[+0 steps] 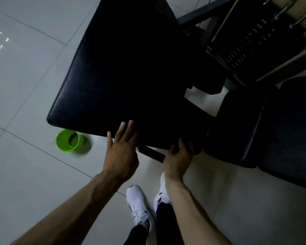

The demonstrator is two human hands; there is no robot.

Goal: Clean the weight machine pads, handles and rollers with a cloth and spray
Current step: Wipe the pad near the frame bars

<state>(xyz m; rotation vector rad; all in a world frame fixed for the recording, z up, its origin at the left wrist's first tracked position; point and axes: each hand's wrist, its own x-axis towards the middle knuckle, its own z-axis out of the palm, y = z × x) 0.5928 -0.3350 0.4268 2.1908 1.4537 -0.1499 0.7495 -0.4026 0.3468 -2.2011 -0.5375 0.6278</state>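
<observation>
Now left hand (121, 152) flat on pad (113, 68)

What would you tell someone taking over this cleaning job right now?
Left hand: open, fingers flat on the big pad at its near edge.
Right hand: curled round a dark thing at the pad's corner; cloth or machine part, too dark to tell.
Green bucket on the floor left of the pad; second pad to the right. No spray in view.
Done: cannot tell. Left: treat pads, handles and rollers as unwiped.
</observation>
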